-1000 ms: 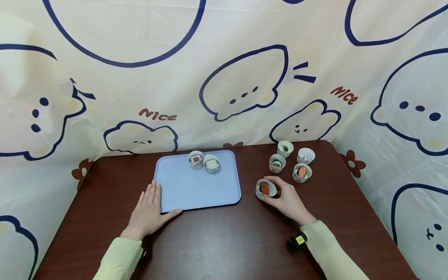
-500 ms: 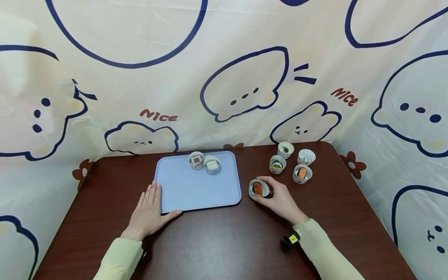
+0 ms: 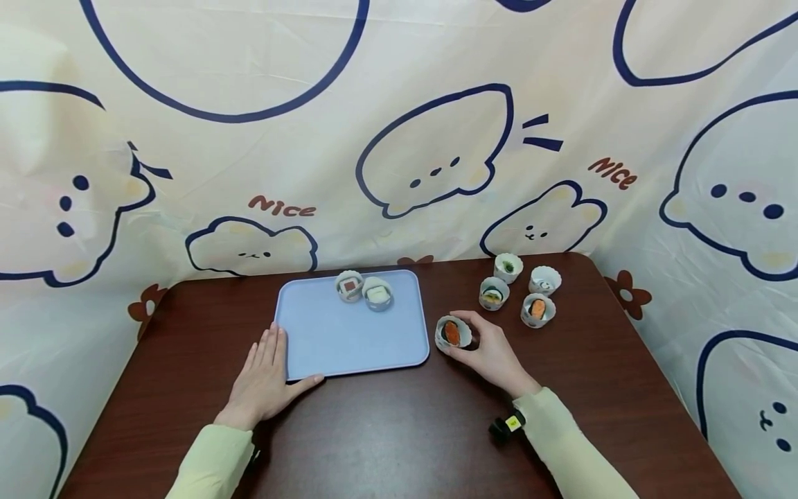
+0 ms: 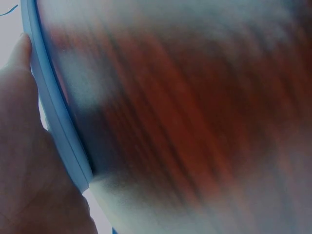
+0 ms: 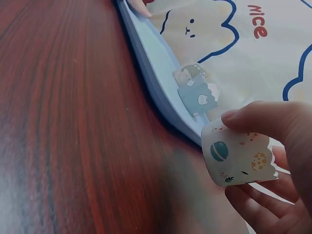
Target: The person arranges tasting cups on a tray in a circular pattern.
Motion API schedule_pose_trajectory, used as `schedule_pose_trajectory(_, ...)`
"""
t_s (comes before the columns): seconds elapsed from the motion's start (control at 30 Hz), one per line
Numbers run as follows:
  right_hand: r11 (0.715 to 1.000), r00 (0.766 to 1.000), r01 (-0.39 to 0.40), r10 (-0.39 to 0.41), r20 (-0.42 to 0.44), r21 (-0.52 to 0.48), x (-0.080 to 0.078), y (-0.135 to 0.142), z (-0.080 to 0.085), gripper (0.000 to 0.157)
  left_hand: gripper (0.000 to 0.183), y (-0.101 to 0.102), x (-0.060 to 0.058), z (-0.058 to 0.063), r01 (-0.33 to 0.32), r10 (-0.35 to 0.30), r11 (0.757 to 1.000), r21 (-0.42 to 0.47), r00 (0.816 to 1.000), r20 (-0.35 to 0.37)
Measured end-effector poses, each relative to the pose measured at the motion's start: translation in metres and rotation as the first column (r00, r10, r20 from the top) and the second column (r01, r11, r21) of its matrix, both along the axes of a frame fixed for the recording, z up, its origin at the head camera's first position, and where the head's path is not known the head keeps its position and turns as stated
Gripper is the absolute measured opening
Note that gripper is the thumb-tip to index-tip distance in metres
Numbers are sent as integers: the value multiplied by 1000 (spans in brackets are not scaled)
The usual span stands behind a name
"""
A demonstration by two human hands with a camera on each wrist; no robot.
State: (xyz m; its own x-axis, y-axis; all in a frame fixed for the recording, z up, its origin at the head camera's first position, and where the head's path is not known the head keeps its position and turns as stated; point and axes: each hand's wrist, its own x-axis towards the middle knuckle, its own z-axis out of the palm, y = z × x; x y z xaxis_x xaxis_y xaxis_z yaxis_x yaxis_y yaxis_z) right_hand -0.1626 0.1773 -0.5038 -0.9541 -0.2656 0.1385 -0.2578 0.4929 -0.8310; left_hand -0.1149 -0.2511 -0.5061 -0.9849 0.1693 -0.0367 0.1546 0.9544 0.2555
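- I have a dark brown, wood-grained table point(image 3: 386, 430) before me, its surface shining with reflected light.
- Cream cloth point(image 3: 436, 41) hangs behind it and to my left and right.
- Navy-outlined cartoon faces point(image 3: 436, 156) cover the cloth.
- I read "Nice" point(image 3: 282, 206) 2 times, in reddish brown.
- I count 3 brown flowers point(image 3: 627, 294) low on the cloth, the middle 1 mostly hidden.

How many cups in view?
7. Two cups at the tray's far edge, one cup in the right hand, four cups grouped on the table, far right. None looks hidden.
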Motion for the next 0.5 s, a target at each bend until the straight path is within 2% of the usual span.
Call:
schedule_pose_trajectory(0.3, 999, 1000, 9, -10, -9, -46, -6, -8, 2, 62, 125, -1, 0, 0, 4, -4, 1000, -1, 1000, -7)
schedule_pose_trajectory(0.5, 995, 1000, 16, -15, 8, -94, -9, -16, 4, 62, 123, -3, 0, -6, 10, -9, 1000, 19, 999, -39)
